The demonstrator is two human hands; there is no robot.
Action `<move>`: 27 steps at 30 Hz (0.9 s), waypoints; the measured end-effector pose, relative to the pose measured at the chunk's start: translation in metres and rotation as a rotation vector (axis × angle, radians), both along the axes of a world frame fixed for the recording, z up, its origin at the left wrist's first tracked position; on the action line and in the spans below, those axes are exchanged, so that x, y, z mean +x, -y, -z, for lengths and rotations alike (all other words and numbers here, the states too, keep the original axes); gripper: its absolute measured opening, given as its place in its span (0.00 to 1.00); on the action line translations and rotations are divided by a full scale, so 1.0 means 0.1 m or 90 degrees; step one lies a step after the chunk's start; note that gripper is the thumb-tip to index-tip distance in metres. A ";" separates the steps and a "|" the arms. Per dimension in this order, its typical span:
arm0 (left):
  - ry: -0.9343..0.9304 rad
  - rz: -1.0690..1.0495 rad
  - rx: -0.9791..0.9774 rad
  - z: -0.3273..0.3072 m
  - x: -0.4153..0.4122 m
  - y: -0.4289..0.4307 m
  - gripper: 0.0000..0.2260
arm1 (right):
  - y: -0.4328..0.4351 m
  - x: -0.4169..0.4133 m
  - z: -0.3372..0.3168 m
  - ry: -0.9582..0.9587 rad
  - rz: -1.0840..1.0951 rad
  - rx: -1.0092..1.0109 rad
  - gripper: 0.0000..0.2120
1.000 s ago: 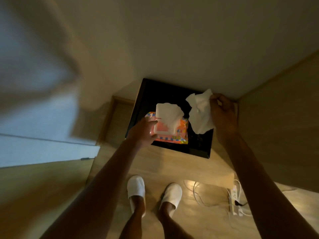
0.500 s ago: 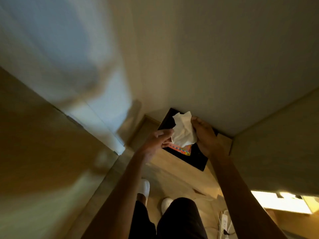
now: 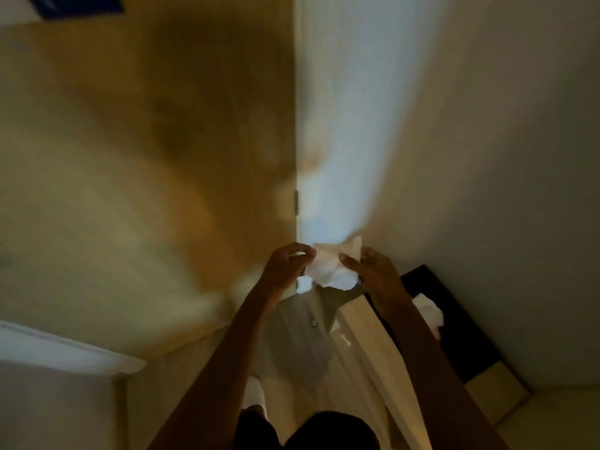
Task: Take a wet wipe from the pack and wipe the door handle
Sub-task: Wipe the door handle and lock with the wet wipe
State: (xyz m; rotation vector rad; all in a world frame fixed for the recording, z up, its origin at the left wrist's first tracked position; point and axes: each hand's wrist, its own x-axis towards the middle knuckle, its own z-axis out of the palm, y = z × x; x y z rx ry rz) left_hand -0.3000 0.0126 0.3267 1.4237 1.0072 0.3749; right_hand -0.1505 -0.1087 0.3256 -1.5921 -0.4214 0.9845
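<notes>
Both hands hold a crumpled white wet wipe (image 3: 328, 269) in front of me at chest height. My left hand (image 3: 285, 267) pinches its left edge and my right hand (image 3: 373, 271) grips its right side. The wipe pack lies behind my right forearm on a black table (image 3: 454, 336), showing only the white wipe (image 3: 427, 308) that sticks up from it. A wooden door (image 3: 162, 157) fills the left of the view, blurred by motion, with a hinge (image 3: 296, 203) at its right edge. No door handle is visible.
A pale wall (image 3: 487, 125) runs along the right, meeting the door frame (image 3: 331, 125). A white ledge (image 3: 65, 352) juts in at lower left. Light wooden floor (image 3: 324, 352) lies below, with a small round door stop (image 3: 314, 323) on it.
My view has swung left from the black table to the door. My left hand left the pack and joined the right hand on the wipe, which both hands now hold up.
</notes>
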 end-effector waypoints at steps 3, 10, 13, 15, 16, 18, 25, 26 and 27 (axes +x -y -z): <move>-0.014 -0.086 0.018 -0.05 -0.66 -0.20 0.06 | -0.36 -0.42 -0.07 0.002 -0.094 0.010 0.11; 0.037 -0.228 -0.020 -0.12 -2.08 -0.47 0.11 | -1.09 -1.70 -0.22 -0.045 -0.189 0.043 0.13; 0.027 -0.248 0.015 -0.19 -2.68 -0.55 0.11 | -1.32 -2.39 -0.28 -0.026 -0.279 0.050 0.15; 0.020 -0.264 0.031 -0.23 -3.09 -0.62 0.13 | -1.46 -2.81 -0.30 0.006 -0.313 0.047 0.17; 0.016 -0.273 0.034 -0.24 -3.29 -0.67 0.14 | -1.54 -2.99 -0.30 0.012 -0.321 0.054 0.18; 0.022 -0.292 0.035 -0.27 -3.65 -0.76 0.14 | -1.70 -3.30 -0.30 0.019 -0.331 0.074 0.19; 0.018 -0.330 0.012 -0.28 -4.45 -1.05 0.14 | -2.02 -3.88 -0.33 0.039 -0.363 0.103 0.11; 0.016 -0.332 0.008 -0.29 -4.50 -1.08 0.15 | -2.06 -3.91 -0.33 0.042 -0.367 0.104 0.10; 0.014 -0.329 0.009 -0.28 -4.54 -1.10 0.16 | -2.09 -3.95 -0.33 0.054 -0.370 0.103 0.10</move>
